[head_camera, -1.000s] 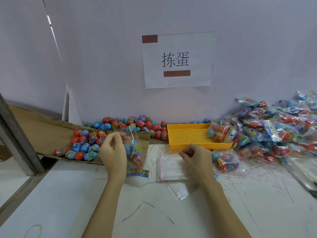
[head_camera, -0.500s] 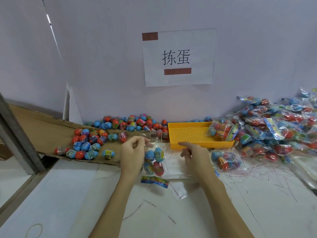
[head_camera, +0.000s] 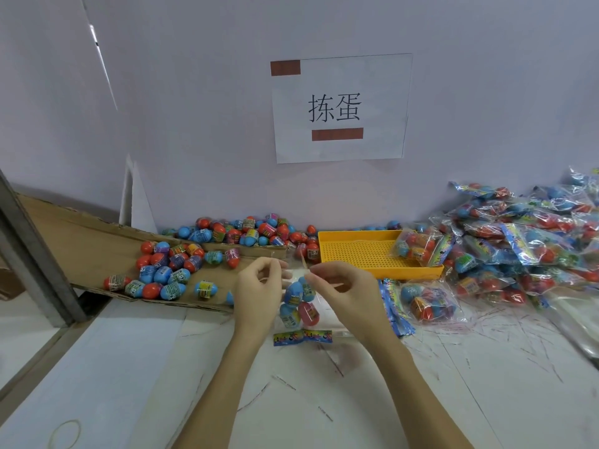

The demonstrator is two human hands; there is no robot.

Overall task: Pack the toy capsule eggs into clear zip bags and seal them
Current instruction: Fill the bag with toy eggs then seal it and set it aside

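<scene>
Head view: left hand (head_camera: 257,288) and right hand (head_camera: 340,286) each pinch the top edge of a clear plastic zip bag (head_camera: 299,306) holding blue and red capsule eggs (head_camera: 296,294), upright on the white table (head_camera: 324,400) near centre. Sealing well likely means aligning both strips, then pinching steadily across.

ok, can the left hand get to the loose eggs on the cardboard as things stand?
Probably not yet: the left hand pinches the bag top with the right hand. The eggs lie unobstructed just to its left.
</scene>
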